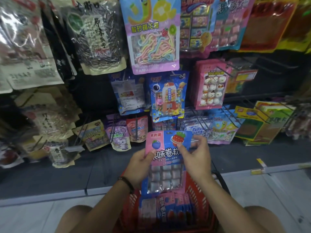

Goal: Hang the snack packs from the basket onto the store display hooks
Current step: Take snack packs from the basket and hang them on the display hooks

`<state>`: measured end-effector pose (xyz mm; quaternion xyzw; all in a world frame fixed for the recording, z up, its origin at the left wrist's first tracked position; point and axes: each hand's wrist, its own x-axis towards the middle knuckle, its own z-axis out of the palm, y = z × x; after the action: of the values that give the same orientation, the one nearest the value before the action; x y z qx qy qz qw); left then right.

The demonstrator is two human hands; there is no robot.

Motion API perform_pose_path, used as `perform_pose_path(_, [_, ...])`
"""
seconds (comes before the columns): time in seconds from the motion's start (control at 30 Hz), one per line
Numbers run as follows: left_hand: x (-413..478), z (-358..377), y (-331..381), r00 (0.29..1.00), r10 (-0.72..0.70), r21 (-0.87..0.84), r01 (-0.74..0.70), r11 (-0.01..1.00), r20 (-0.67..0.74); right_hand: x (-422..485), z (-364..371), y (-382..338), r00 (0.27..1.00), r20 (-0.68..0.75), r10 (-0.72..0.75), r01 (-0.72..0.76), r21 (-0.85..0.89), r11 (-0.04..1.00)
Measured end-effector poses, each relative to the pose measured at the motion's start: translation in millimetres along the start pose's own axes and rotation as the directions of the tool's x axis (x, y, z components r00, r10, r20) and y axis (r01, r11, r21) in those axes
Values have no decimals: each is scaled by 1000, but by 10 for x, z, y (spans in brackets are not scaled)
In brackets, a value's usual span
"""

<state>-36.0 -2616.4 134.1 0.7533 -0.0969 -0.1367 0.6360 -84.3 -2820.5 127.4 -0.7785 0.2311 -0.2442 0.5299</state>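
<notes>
Pack [165,154] pinched near top corners by left grip [141,165] and right grip [196,158], above basket [197,194], header up for hooking

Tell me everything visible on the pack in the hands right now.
The held pack is a flat glossy plastic pouch, its top pink on the left, blue on the right, printed with a blueberry, a strawberry and large white characters. A clear window below shows rows of pale wrapped sweets. It is upright, facing the camera, above the red basket. The left hand pinches its left edge; the right hand pinches its upper right part.
</notes>
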Motion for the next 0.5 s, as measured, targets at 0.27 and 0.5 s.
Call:
perform_pose_path(0.27, [347,27,-29,997,-73,-90,75,993,34,378,33,133,981,188,51,-109,312,944])
perform_pose_path(0.5, [838,53,-294,994,107,326,-106,939,15,718,138,538,963,270,25,-121,345,931])
